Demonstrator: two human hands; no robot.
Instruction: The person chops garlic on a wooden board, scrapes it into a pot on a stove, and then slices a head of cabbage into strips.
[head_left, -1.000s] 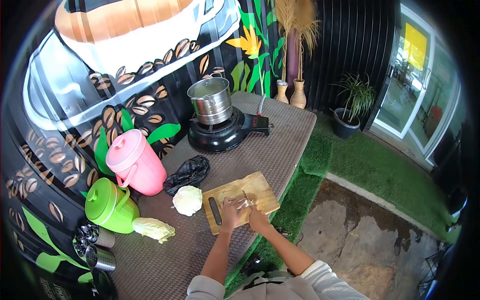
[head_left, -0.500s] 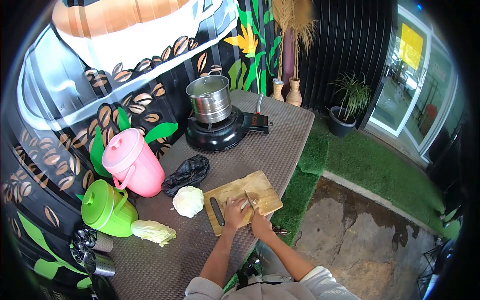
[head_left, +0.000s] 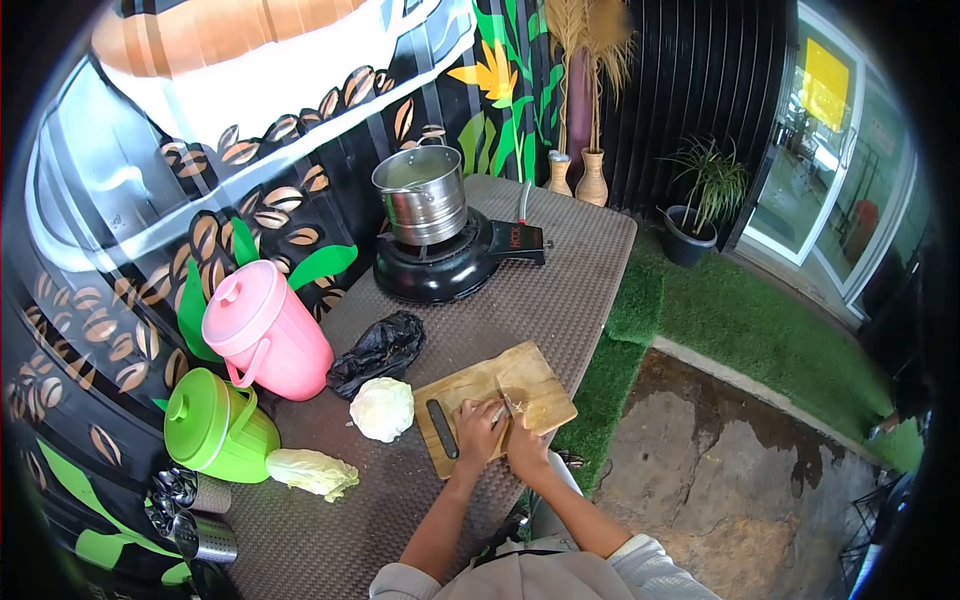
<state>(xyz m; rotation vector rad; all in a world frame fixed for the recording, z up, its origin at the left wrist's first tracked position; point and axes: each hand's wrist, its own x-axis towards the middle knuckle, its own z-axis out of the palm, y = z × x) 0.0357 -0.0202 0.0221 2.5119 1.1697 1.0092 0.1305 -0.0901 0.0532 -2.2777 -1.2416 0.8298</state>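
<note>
A wooden cutting board [head_left: 465, 380] with a dark handle slot lies near the table's right edge. My right hand [head_left: 526, 446] is closed on a knife [head_left: 504, 391], its blade pointing away from me over the board. Left of it, my left hand [head_left: 478, 428] rests on the board with fingers bent beside the blade, pressing something small and pale that I cannot make out. Small pale shreds [head_left: 517, 405] lie right of the blade. A round cabbage [head_left: 382, 409] sits left of the board, and a long leafy cabbage [head_left: 312, 473] lies farther left.
A steel pot [head_left: 422, 198] stands on a black stove [head_left: 436, 272] at the back. On the left are a black plastic bag [head_left: 377, 352], a pink jug [head_left: 268, 330], a green jug [head_left: 220, 425] and metal utensil holders [head_left: 205, 535]. A potted plant [head_left: 690, 235] stands beyond the table.
The view has shifted slightly. Both hands stay at the board with the knife, with little visible movement. At the far right edge, part of a person has come into view.
</note>
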